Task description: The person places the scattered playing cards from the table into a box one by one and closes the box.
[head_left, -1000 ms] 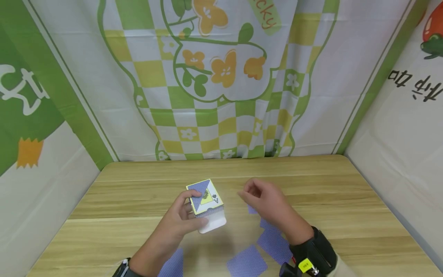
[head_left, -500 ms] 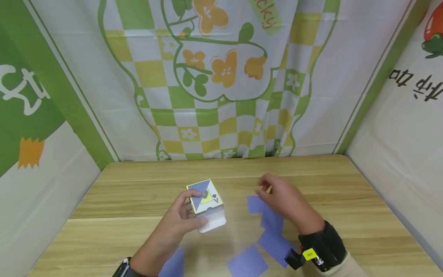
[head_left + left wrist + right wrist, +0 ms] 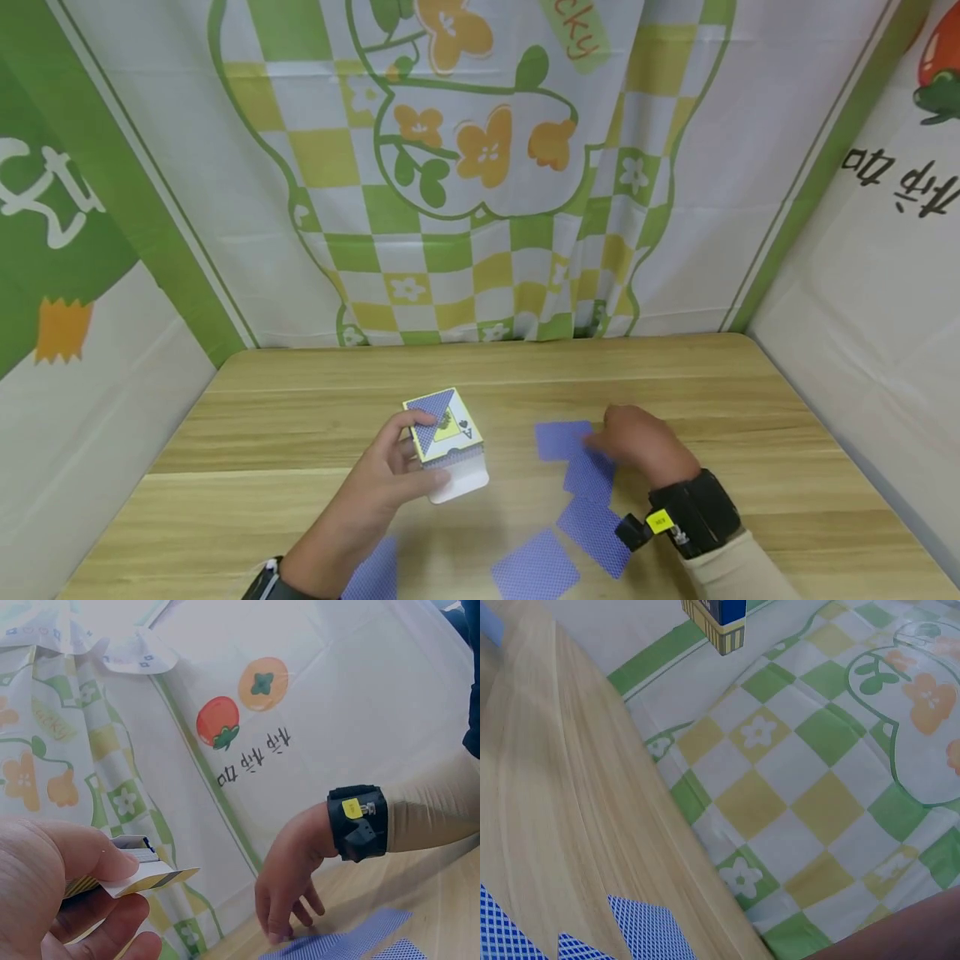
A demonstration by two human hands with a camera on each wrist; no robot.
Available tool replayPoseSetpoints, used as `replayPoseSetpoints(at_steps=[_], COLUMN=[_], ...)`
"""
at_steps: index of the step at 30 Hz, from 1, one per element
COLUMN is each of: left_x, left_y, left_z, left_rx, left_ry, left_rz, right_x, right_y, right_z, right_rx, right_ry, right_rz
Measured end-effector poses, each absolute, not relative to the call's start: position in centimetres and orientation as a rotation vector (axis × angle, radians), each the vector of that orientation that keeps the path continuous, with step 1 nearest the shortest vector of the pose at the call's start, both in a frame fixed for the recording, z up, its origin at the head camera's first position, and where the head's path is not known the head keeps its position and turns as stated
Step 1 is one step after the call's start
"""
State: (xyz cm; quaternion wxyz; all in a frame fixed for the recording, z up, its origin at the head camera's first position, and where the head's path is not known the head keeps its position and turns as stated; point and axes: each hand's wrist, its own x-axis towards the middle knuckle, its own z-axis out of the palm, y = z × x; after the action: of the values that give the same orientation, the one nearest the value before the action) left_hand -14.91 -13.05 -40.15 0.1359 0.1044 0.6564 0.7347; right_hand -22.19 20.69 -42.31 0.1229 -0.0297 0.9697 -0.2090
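My left hand [image 3: 390,467] grips a blue-and-white playing card box [image 3: 448,429] with an ace on its face, above the table. Its white end flap [image 3: 461,483] hangs open towards me, the thumb on it; card edges show inside in the left wrist view. My right hand [image 3: 651,443] reaches down over blue-backed playing cards, fingertips right at the upper card [image 3: 558,442] and the one overlapping it [image 3: 587,479]. In the left wrist view its fingers point downwards at the cards [image 3: 315,946]. Only an edge of that hand shows in the right wrist view.
More face-down cards lie nearer me: one patterned card [image 3: 594,533] below the overlapping pair, another card [image 3: 536,567] in the front middle, and a card [image 3: 377,575] partly behind my left forearm. The wooden table [image 3: 300,400] ends at a printed curtain [image 3: 480,275].
My right hand has moved right, then lowered to the cards, uncovering the upper card and the one overlapping it. My left hand and the card box have stayed put.
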Motion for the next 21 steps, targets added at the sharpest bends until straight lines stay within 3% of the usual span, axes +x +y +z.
replayPoseSetpoints(at_steps=[21], left_x=[-15.01], left_y=[-13.15], left_z=[-40.34], left_rx=[0.292], left_ry=[1.9], left_rz=[2.122], right_x=[-22.19], right_y=[20.37], right_z=[-42.59], right_rx=[-0.251], right_ry=[2.753], right_rz=[-0.487])
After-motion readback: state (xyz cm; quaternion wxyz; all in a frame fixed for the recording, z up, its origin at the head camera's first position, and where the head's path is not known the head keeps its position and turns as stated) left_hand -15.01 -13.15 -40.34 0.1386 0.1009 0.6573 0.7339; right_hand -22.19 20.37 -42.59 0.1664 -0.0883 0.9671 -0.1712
